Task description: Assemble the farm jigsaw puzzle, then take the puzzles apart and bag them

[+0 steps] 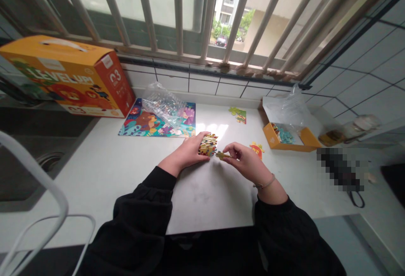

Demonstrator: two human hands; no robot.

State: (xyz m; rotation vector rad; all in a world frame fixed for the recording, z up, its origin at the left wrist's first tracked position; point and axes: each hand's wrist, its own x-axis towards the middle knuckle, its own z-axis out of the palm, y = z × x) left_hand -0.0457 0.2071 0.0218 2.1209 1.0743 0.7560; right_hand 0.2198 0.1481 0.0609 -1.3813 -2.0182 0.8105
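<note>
Between the thumb and fingers of my left hand [189, 151] is a stack of jigsaw puzzle pieces [208, 144], its edges facing right. My right hand [242, 159] pinches a single yellow-green puzzle piece [223, 155] close to the right side of that stack. Just beyond my right hand lies an orange puzzle piece [256, 150], partly covered by the hand. Farther back on the white countertop [205, 200] are some green puzzle pieces [238, 115] showing a tree.
At the back left stand an orange "LEVEL UP!" box [69, 78] and a colourful picture sheet [139, 128] under a crumpled clear plastic bag [164, 103]. An open orange box [274, 141] with more pieces sits at right. A sink [38, 170] and white cable [60, 191] are left.
</note>
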